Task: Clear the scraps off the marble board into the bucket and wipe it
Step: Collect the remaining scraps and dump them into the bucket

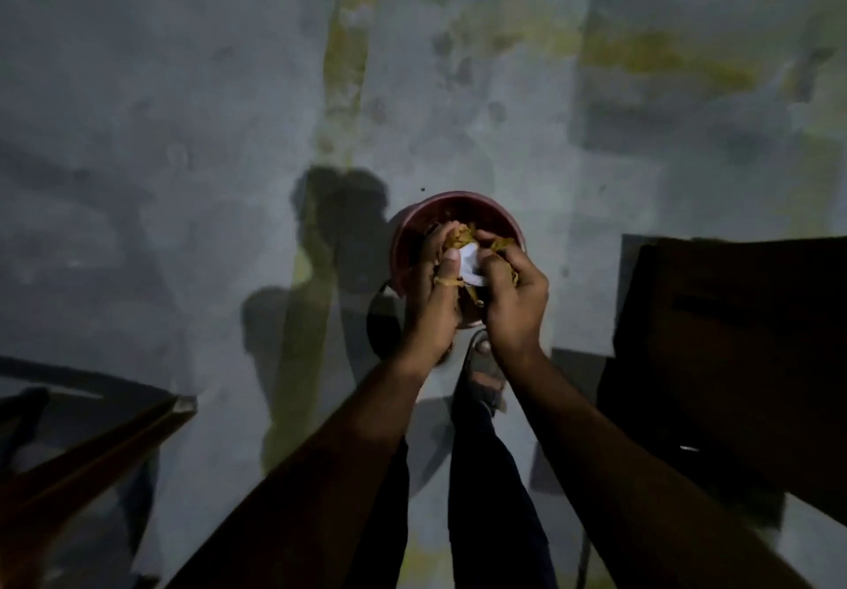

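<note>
A red bucket [415,226] stands on the grey floor, straight below me. Both my hands are held together over its mouth. My left hand [435,295] and my right hand [515,299] cup a clump of yellow-brown scraps [460,233] between them, with a piece of white paper or cloth [470,265] pinched in the middle. Strips of scrap cling to my left thumb. More scraps lie inside the bucket. The marble board is not in view.
A dark table or cabinet [733,336] fills the right side. A wooden frame edge [114,442] juts in at the lower left. My legs and a sandalled foot [481,373] stand just behind the bucket. The concrete floor [229,84] is stained yellow in streaks.
</note>
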Motion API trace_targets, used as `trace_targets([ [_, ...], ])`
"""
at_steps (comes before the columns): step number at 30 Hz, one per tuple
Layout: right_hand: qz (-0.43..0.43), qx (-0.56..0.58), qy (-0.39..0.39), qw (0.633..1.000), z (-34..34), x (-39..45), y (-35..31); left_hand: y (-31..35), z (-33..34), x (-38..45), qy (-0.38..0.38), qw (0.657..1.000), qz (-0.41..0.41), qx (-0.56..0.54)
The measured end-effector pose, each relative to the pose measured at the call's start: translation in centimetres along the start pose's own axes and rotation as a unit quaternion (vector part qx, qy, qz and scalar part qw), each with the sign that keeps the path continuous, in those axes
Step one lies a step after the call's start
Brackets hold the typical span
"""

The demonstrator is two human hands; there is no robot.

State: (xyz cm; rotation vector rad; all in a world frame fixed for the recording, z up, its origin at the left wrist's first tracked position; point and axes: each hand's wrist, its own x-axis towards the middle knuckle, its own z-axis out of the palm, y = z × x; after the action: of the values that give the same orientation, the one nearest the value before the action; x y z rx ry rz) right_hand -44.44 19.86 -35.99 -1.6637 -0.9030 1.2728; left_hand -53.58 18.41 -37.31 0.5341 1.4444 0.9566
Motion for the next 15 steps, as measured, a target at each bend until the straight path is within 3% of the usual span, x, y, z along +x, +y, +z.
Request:
trace_targets([
  [4,-0.033,-0.1,-0.043,0.994,1.1,7.2,9.5,-7.2,-0.7,8.2,0.03,0.991,0.026,0.125],
  [6,-0.08,-0.167,-0.091,0.978,1.2,10.2,13.6,-10.3,-1.4,11.5,0.074,0.956,0.118,0.26],
  [9,-0.085,-0.318,-0.17,0.929,0.9,13.2,17.6,-14.1,-4.2,14.9,0.112,0.792,0.226,0.557],
  [10,-0.065,-0.358,-0.19,0.912,0.8,13.7,18.4,-14.3,-5.1,15.4,0.092,0.75,0.225,0.616],
  [11,-0.051,-0.385,-0.207,0.898,0.6,13.9,19.1,-14.3,-5.8,15.7,0.061,0.731,0.211,0.646],
  [15,-0.082,-0.397,-0.233,0.884,-0.9,12.5,19.2,-12.7,-6.2,15.9,-0.035,0.766,0.098,0.635],
])
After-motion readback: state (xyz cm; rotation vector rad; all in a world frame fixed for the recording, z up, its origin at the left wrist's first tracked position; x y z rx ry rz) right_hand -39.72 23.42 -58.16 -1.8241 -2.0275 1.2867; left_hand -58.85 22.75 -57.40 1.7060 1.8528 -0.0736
